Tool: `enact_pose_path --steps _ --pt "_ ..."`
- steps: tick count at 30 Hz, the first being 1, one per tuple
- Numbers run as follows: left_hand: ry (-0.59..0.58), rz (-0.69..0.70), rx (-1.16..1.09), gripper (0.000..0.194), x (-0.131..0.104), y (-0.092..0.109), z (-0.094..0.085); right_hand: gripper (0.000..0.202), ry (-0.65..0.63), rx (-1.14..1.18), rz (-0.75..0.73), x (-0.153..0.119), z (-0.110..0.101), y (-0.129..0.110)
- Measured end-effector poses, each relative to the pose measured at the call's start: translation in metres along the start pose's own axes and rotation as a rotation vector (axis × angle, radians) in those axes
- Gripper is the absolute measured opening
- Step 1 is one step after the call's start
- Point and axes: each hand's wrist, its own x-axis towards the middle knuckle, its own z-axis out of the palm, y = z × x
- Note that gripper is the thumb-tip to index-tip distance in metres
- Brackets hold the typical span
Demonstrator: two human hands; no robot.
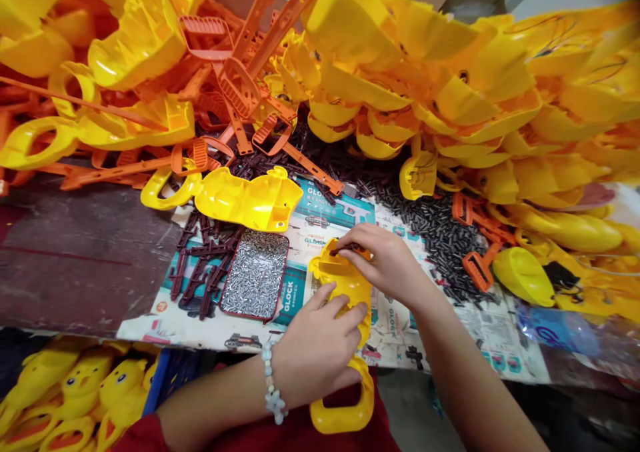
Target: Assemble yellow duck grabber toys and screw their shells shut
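Note:
A yellow plastic half shell (343,415) with a loop handle lies at the table's front edge, its hollow side up. Spread over its middle is my left hand (320,339), fingers apart and resting on the shell, with a beaded bracelet at the wrist. My right hand (383,262) is at the shell's far end, thumb and fingertips pinched together; a small dark part shows partly at the fingertips, too hidden to make out. Left of the hands stands a tray of small silver screws (255,275). Another yellow half shell (245,199) lies just beyond the tray.
Dark brown parts (207,262) lie left of the tray. Black small cylinders (443,239) are heaped at right. Yellow shells (450,79) and orange pieces (235,92) pile up behind. A plastic bottle (560,329) lies at right; yellow duck-shaped pieces (80,385) fill a lower-left crate.

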Motion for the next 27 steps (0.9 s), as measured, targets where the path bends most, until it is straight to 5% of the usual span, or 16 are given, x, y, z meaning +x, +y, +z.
enact_pose_path --steps 13,17,21,27 --pt "-0.02 0.017 -0.068 0.046 0.002 -0.004 0.002 0.012 0.024 -0.199 0.02 -0.005 0.014 -0.007" --pt "-0.006 0.007 -0.068 0.045 0.0 -0.004 0.003 0.005 -0.038 -0.131 0.03 0.0 -0.001 -0.006" --pt "-0.007 0.019 -0.049 0.045 -0.002 -0.003 0.001 0.008 -0.305 -0.11 0.156 0.04 -0.022 -0.004" --pt "-0.037 -0.024 -0.03 0.043 0.0 0.0 -0.002 0.011 -0.184 -0.43 0.392 0.112 0.006 0.014"
